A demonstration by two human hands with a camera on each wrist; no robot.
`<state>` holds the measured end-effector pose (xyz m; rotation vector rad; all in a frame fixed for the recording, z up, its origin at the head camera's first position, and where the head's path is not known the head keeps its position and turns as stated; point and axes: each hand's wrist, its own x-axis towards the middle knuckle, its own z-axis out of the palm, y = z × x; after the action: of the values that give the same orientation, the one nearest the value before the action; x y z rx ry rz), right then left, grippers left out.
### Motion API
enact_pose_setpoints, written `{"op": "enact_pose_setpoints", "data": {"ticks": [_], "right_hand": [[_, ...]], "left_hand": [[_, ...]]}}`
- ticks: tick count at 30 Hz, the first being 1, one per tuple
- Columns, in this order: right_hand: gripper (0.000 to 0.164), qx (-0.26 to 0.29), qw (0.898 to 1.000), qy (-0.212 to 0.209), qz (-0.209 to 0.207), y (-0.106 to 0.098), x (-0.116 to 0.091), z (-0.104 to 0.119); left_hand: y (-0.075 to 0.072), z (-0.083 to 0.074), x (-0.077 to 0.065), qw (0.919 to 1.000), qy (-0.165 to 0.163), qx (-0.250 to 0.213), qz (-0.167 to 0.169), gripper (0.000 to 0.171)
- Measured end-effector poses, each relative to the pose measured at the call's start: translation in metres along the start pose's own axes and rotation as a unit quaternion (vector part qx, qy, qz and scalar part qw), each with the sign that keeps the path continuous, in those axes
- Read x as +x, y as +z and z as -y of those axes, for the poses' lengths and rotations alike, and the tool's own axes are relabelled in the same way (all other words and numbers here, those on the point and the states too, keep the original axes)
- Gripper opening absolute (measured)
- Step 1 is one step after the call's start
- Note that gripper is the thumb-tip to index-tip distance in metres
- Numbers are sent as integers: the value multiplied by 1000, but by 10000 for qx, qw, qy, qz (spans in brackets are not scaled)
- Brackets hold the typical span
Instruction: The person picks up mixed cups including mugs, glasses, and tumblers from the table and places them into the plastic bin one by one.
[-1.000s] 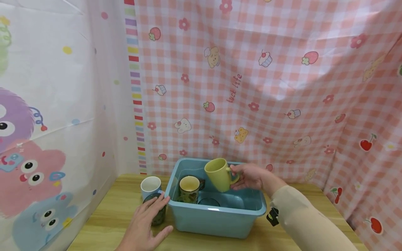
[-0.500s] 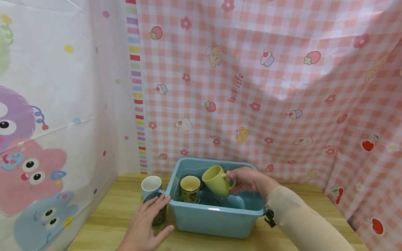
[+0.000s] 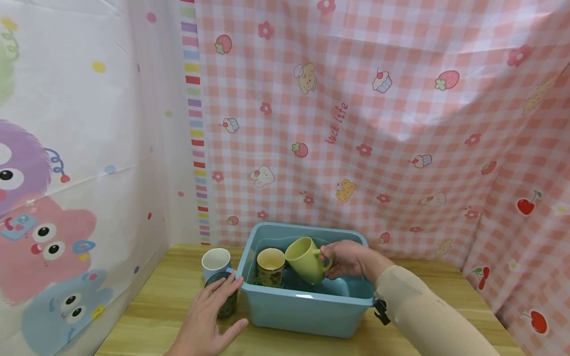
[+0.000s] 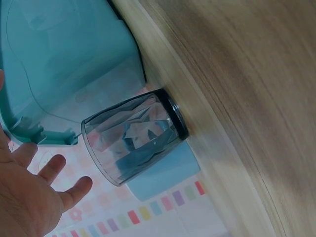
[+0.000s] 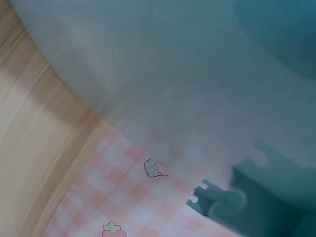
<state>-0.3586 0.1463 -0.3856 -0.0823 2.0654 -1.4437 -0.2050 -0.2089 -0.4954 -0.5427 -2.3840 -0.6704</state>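
Observation:
Pinched by its handle, a yellow-green mug (image 3: 305, 262) tilts to the left inside the blue plastic bin (image 3: 307, 316); my right hand (image 3: 351, 258) reaches over the bin's right side to hold it. A camouflage-patterned mug (image 3: 270, 271) stands upright at the bin's left end. My left hand (image 3: 207, 316) has its fingers extended, fingertips right at the bin's left rim, overlapping a dark clear glass (image 3: 229, 304) on the table. In the left wrist view that glass (image 4: 136, 138) stands apart from the spread fingers. The right wrist view shows the bin's wall from close up, without the hand.
Behind the dark glass, a light blue mug (image 3: 216, 262) with a white inside stands on the wooden table (image 3: 151, 296). A pink checked cloth (image 3: 356, 123) hangs behind the bin, and a white printed cloth (image 3: 111, 198) hangs at the left.
My right hand has lowered the yellow-green mug deeper into the bin and slightly left, tilting it further. My left hand keeps its place at the rim.

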Motion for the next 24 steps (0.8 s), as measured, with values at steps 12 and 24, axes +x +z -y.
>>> {"op": "enact_pose_setpoints", "data": {"ticks": [12, 24], "right_hand": [[16, -63, 9998, 139, -105, 2, 2, -15], [30, -336, 9980, 426, -317, 3, 3, -14]], "left_hand": [[0, -1, 0, 10000, 44, -45, -16, 82], [-1, 0, 0, 9999, 20, 68, 84, 82]]}}
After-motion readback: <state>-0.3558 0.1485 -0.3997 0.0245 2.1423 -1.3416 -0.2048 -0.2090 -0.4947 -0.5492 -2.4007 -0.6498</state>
